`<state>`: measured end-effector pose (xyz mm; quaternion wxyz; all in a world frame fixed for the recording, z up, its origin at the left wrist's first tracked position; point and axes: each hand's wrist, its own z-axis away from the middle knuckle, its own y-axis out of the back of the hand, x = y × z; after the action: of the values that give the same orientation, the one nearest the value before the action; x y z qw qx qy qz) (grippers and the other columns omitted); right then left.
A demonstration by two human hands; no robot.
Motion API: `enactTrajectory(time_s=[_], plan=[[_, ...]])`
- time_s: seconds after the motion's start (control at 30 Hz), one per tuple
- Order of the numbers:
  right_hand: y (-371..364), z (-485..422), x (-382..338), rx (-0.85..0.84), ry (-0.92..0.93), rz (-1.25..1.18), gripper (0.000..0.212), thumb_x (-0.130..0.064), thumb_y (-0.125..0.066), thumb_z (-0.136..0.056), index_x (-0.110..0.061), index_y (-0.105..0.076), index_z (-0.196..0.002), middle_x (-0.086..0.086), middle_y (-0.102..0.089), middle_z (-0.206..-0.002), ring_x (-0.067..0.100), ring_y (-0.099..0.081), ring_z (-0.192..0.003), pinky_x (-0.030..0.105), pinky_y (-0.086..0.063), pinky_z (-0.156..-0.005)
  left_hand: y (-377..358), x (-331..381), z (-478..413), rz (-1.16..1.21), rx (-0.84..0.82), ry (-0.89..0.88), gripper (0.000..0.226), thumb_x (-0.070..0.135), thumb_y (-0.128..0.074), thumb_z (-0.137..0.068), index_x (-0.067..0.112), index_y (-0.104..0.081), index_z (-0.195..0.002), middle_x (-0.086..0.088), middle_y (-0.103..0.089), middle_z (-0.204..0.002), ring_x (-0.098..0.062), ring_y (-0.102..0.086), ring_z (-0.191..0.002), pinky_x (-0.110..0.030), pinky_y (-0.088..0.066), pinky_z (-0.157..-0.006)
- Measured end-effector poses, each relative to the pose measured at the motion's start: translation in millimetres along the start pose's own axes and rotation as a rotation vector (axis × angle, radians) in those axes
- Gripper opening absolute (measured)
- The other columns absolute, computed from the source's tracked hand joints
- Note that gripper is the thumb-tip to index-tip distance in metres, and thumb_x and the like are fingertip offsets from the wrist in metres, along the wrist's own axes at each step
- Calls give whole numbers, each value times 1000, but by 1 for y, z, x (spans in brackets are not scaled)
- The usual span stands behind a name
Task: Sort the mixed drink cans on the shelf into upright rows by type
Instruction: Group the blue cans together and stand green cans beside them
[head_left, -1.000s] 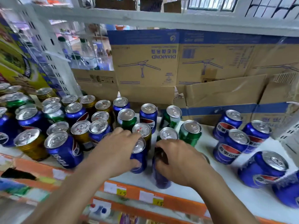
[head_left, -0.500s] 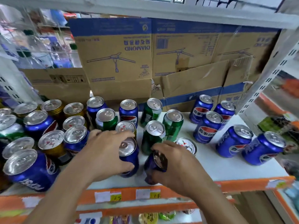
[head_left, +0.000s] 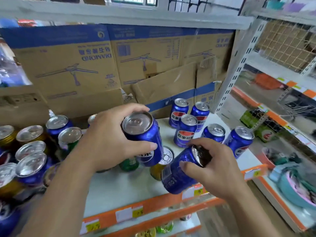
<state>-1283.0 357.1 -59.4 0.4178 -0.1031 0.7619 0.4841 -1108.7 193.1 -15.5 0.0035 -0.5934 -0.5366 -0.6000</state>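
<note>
The left hand (head_left: 109,139) grips a blue can (head_left: 145,134) above the shelf (head_left: 119,185). Its fingers curl round the far side and the thumb presses across the near side. The can is close to upright, its silver top facing the camera. The right hand (head_left: 217,170) grips a second blue can (head_left: 177,173), fingers hooked over the top rim and the thumb on its side. This one is tilted steeply, top up and to the right, base down toward the shelf's front edge; whether the base touches the shelf I cannot tell. The two held cans are near each other but apart. Between and below them a gold can (head_left: 156,169) stands on the shelf with its ring-pull top showing, and a green can (head_left: 129,164) shows just beneath the left hand's can. To the right rear, five blue cans (head_left: 186,132) stand upright in a loose group near the shelf post (head_left: 234,65), apart from the hands. On the left a mixed cluster (head_left: 32,151) of blue, gold and green cans stands upright, packed close together. Cardboard boxes (head_left: 68,69) line the back of the shelf. An orange price strip (head_left: 153,205) with small labels runs along the front edge.
</note>
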Motion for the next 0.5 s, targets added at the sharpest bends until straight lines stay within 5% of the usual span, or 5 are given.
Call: enactTrajectory(time_s=[0.23,0.37,0.5], plan=[[47,-2,41,187,-122,120,39,-40,-80,-62,-30,-67,-98,-18,-58,-63,-2,-55,-63,11,-39,-54,-63,34,-40,-16,-111,-64,66,49,-84,-55,49,-53,-113,22,-59,-112,-3,-54,-107,-26,-46,-87],[53,-9,73,200,-204,302,57,-31,-82,-66,-23,-64,-119,-1,-65,-108,15,-58,-90,22,-40,-68,-107,34,-54,-160,-237,-54,73,44,-83,-60,44,-49,-124,15,-56,-124,-6,-50,-109,-25,-44,-87],[51,-16,93,179,-237,387,59,-30,-79,-71,-21,-60,-126,2,-59,-125,22,-56,-110,31,-46,-81,-144,27,-57,-311,-379,-5,75,43,-80,-65,40,-44,-130,7,-54,-126,-16,-51,-115,-33,-47,-92]])
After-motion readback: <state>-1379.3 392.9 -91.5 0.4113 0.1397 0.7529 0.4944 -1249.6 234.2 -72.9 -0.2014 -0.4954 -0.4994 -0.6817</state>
